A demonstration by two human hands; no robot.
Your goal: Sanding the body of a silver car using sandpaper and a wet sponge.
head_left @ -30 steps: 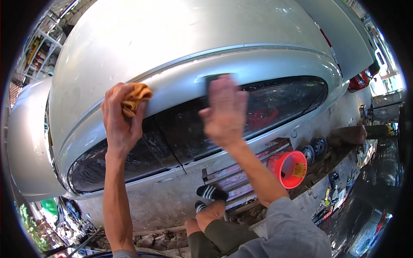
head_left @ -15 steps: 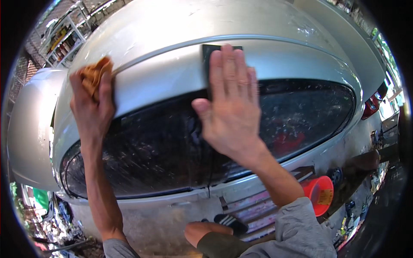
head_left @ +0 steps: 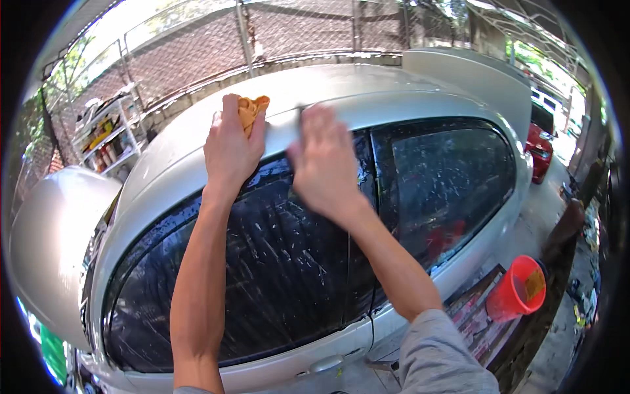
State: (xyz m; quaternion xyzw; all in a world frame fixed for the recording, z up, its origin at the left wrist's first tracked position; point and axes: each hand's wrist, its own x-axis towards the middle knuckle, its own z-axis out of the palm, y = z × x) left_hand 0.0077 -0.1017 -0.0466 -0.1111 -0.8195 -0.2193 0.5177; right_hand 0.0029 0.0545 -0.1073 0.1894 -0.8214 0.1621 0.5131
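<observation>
Left hand: clutching orange cloth at the roof edge of the car; some fingers hidden.
Right hand: blurred, flattened over the dark pad; grip unclear.
Pad: mostly covered, by the car's roof edge.

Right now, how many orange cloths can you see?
1: the orange cloth bunched in the left hand, beside the silver car's roof. Others could be hidden from view.
</observation>
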